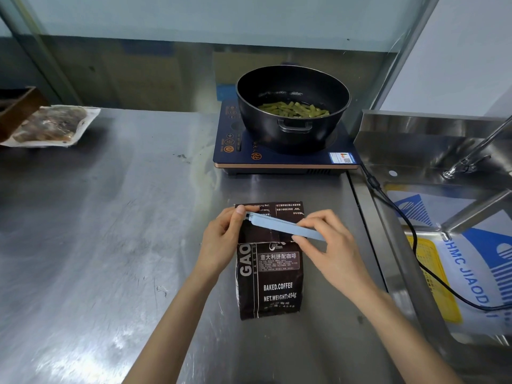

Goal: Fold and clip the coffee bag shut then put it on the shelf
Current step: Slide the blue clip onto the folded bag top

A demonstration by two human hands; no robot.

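Lying flat on the steel worktop [110, 245] is the dark coffee bag [270, 284], its printed front facing up and its top flap being kept folded over. A long pale blue clip [285, 227] is being held slantwise across that folded part by 2 hands. The clip's far end and the flap's upper left corner are being pinched together by the left hand [221, 242], thumb on top. The clip's near end is being gripped by the right hand [329, 245], fingers above and thumb below (whether the clip is already closed on the fold cannot be told). Behind the bag, a black pot [293, 112] holding green vegetable pieces is being carried by a dark blue induction hob [277, 159]. A sealed food packet [50, 126] is lying at the worktop's far left, and a steel sink [443, 151] is standing to the right.
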